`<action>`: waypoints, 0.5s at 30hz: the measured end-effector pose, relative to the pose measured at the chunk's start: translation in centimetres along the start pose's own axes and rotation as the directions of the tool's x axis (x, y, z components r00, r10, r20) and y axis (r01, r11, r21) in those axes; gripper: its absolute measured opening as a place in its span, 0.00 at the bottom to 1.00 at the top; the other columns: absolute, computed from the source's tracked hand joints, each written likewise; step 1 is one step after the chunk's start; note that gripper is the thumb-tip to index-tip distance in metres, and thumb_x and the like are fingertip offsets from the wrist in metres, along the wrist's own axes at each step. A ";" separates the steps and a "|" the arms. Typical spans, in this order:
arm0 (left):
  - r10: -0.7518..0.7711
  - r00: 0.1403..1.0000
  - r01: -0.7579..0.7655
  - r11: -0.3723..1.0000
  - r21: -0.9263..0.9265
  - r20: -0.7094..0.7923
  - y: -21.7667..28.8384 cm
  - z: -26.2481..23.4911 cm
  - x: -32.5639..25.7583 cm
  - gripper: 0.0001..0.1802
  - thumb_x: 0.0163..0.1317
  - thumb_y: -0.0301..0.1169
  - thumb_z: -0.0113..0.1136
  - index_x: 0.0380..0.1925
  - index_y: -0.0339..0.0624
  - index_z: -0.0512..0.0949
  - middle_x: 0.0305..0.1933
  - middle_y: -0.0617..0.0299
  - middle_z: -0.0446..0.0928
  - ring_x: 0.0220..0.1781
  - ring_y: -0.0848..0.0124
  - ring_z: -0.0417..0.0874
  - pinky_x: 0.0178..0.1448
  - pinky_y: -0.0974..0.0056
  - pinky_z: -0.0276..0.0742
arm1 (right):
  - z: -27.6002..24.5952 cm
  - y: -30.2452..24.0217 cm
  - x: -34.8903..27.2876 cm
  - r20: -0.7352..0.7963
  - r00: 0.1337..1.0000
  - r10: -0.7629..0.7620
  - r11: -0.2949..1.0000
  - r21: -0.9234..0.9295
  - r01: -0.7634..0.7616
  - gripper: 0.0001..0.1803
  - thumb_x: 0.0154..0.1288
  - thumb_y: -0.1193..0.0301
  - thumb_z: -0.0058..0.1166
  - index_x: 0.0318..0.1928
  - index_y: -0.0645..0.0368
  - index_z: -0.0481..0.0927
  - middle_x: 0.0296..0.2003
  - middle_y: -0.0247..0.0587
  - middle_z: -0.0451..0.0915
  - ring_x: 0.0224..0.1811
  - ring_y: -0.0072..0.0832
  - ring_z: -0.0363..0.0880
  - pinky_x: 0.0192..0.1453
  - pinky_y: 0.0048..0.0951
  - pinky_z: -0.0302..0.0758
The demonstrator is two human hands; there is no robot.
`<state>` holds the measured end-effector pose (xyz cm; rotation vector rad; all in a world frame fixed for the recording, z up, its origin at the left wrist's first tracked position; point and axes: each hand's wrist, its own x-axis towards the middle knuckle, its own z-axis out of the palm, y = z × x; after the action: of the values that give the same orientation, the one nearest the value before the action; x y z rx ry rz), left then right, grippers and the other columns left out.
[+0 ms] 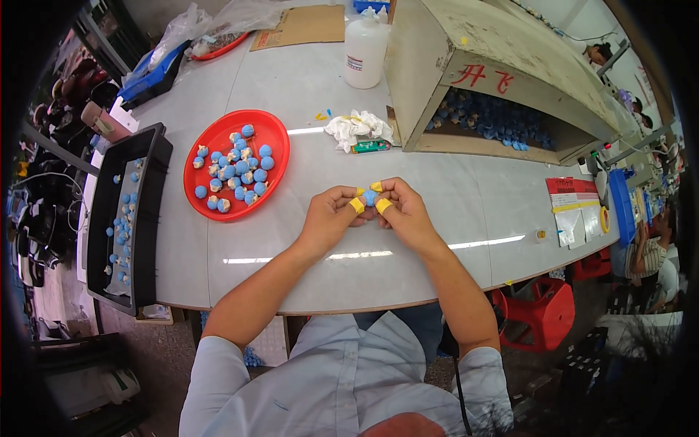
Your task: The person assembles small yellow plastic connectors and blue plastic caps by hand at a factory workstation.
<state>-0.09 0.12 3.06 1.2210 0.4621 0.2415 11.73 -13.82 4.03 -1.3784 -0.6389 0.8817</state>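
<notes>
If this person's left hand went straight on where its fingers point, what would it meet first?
Probably the small, roundish blue piece that the left hand seems to pinch; just beyond it is the yellow-taped right hand. Depth is unclear.

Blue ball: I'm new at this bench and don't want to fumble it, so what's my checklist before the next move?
1. Ball held from both sides: ok, the left hand and right hand pinch it.
2. Yellow tape on both thumbs: ok.
3. Ball's underside: cannot tell, it is out of view.
4. Tissue away from the fingers: ok, it lies beyond them.
5. Red tray apart from the hands: ok, it sits to their left, with balls in it.
</notes>
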 end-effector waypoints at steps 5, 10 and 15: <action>-0.016 1.000 0.017 1.000 -0.020 0.022 -0.5 -0.7 0.3 0.15 0.68 0.23 0.53 0.52 0.25 0.72 0.48 0.51 0.80 0.47 0.67 0.85 0.49 0.68 0.84 | 0.0 -0.2 0.2 0.047 0.999 0.009 0.997 -0.080 -0.005 0.10 0.69 0.78 0.48 0.50 0.65 0.70 0.36 0.36 0.77 0.31 0.17 0.75 0.33 0.20 0.74; -0.009 0.995 0.003 0.998 0.055 0.101 -0.3 -0.7 0.4 0.15 0.66 0.22 0.56 0.50 0.23 0.74 0.46 0.51 0.81 0.46 0.68 0.85 0.49 0.68 0.84 | -0.5 -0.7 0.0 0.056 0.998 0.039 0.992 -0.118 -0.032 0.08 0.69 0.78 0.49 0.47 0.64 0.70 0.37 0.37 0.77 0.33 0.17 0.76 0.32 0.20 0.74; 0.027 0.992 -0.039 0.995 0.097 0.122 -0.8 -0.9 0.4 0.13 0.65 0.21 0.57 0.47 0.25 0.76 0.45 0.53 0.81 0.44 0.70 0.85 0.48 0.68 0.84 | -1.0 0.1 0.1 0.121 0.992 0.025 0.987 -0.161 -0.005 0.06 0.68 0.80 0.49 0.43 0.62 0.68 0.35 0.36 0.76 0.33 0.17 0.75 0.32 0.20 0.74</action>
<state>-0.20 0.79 1.96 1.3329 0.3525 0.1732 12.60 -14.28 3.81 -1.4825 -0.8098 0.9490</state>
